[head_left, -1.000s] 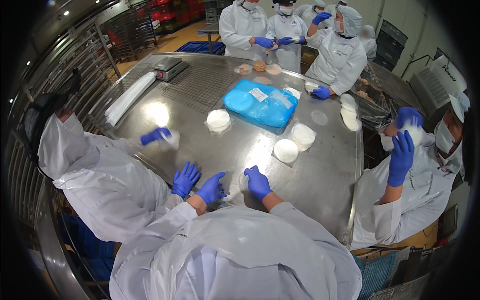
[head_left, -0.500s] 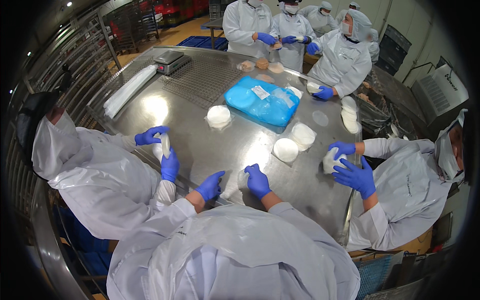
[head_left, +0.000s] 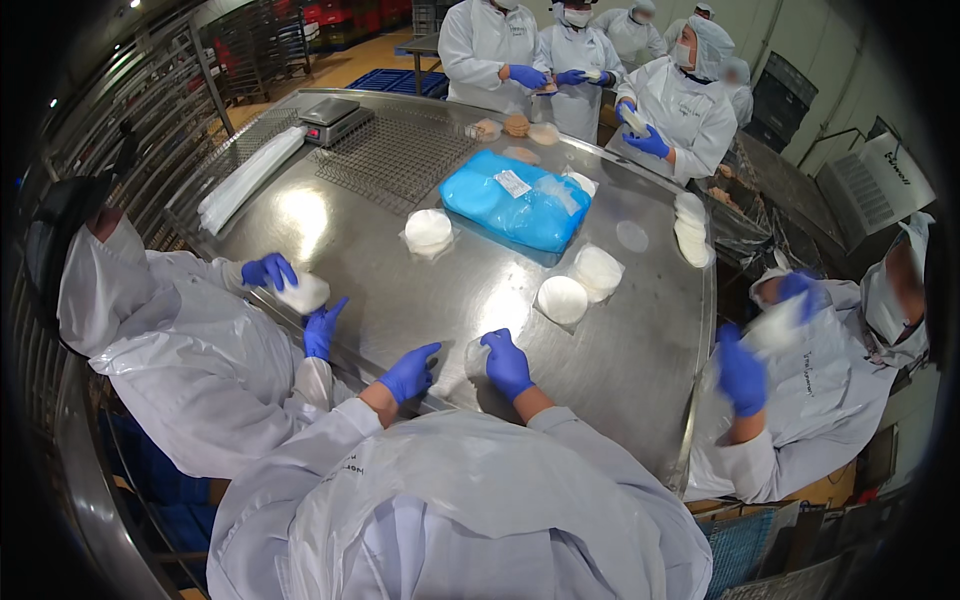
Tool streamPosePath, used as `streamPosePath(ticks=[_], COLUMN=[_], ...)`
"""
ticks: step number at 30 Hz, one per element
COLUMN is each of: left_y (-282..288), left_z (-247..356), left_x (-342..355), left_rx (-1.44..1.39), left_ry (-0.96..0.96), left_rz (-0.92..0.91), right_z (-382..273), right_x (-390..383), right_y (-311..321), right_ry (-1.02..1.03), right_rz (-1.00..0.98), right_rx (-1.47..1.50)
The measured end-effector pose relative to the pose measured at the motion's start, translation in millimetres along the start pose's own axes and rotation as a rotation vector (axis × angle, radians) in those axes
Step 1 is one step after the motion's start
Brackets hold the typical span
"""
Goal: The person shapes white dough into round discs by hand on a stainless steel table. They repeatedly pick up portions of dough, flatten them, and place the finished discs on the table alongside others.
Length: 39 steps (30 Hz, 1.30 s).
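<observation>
On the near part of the steel table, my left hand, in a blue glove, is open with loosely bent fingers and nothing visible in it. To its right, my right hand pinches a thin translucent sheet close to the tabletop. Beyond it lie stacks of white round discs on square sheets, another such stack, and a large blue plastic bag with a label. A pale single round sheet lies right of the bag.
Co-workers at left and right handle white stacks; others stand across the steel table. At the back are a scale, wire grid, long white bundle and peach-coloured discs. Racks stand at left.
My hands stay nearly in place. Both side co-workers move their stacks about, the right one's first lowered, then lifted again. The co-worker across at right has raised a white stack off the table.
</observation>
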State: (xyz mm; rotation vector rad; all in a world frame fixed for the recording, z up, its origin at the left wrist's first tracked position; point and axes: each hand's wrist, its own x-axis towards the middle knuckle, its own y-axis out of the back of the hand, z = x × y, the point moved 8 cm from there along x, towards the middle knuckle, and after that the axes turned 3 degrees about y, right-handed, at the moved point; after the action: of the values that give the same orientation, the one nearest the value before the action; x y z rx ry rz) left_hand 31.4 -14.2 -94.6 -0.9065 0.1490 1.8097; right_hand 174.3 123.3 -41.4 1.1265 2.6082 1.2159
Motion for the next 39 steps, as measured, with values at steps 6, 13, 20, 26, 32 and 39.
streamPosePath(ticks=[6, 13, 20, 26, 32, 39], left_y=[7.6, 14.3, -1.5, 9.1, -0.8, 11.8], left_z=[-5.8, -16.8, -5.2, -13.4, -6.6, -19.4], left_x=[6.2, 14.7, -4.8, 9.8, -5.3, 12.7], left_rx=[0.068, -0.063, -0.221, -0.088, -0.305, -0.22], left_ry=[-0.072, -0.048, 0.02, -0.07, 0.068, 0.014], left_rz=[-0.035, -0.047, 0.044, -0.026, 0.095, 0.023], right_z=[-0.8, -7.1, -3.7, -4.0, -0.9, -0.7], right_x=[-1.8, -2.9, -3.8, -4.5, -5.2, -4.5], right_y=[3.4, 5.5, 5.2, 5.2, 2.9, 3.4], right_ry=[0.052, -0.001, 0.016, 0.001, 0.009, 0.001], right_rz=[0.038, -0.021, 0.004, -0.011, -0.008, -0.022], right_rx=[0.058, 0.019, 0.039, 0.042, 0.029, 0.06])
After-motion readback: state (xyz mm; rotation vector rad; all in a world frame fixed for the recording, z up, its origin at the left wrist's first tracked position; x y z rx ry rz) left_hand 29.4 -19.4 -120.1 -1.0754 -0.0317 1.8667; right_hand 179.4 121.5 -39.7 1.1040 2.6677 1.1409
